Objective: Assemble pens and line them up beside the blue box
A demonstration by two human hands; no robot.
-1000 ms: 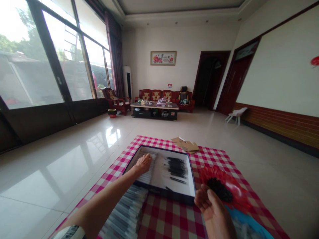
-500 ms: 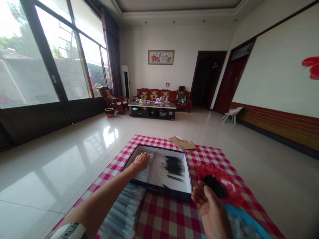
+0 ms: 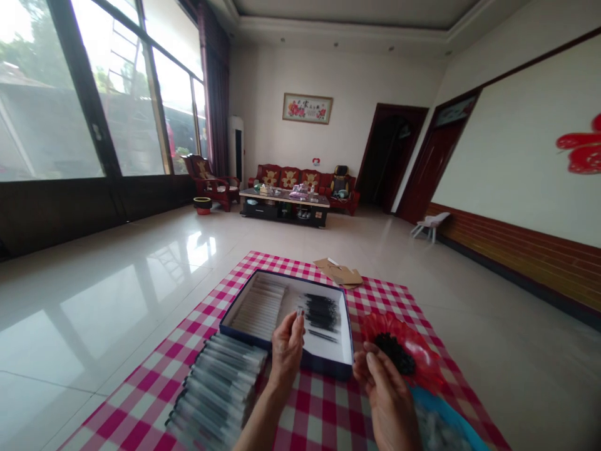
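My left hand (image 3: 287, 344) is closed over the near edge of a shallow dark-blue box (image 3: 323, 362), a clear tube's end (image 3: 300, 310) poking out above the thumb. Clear pen tubes (image 3: 260, 307) lie in rows in the box's left part, and thin black rods (image 3: 322, 312) lie in its right part. Beside the box's right corner, my right hand (image 3: 385, 391) has its fingers curled against the thumb; whatever they hold is hidden. Close to it is a red petal-edged dish (image 3: 425, 357) with small black pieces (image 3: 397, 352).
Assembled-looking pens (image 3: 218, 382) lie in a bundle at the left on the checked tablecloth (image 3: 141, 401). A blue container (image 3: 448, 413) with clear small parts is at the lower right. Brown cardboard (image 3: 340, 274) lies behind the box. Across the room stands a coffee table (image 3: 284, 199).
My left hand has come back and right from the clear tubes, now with a tube in its grip. My right hand stays curled near the dish. The view has shifted slightly.
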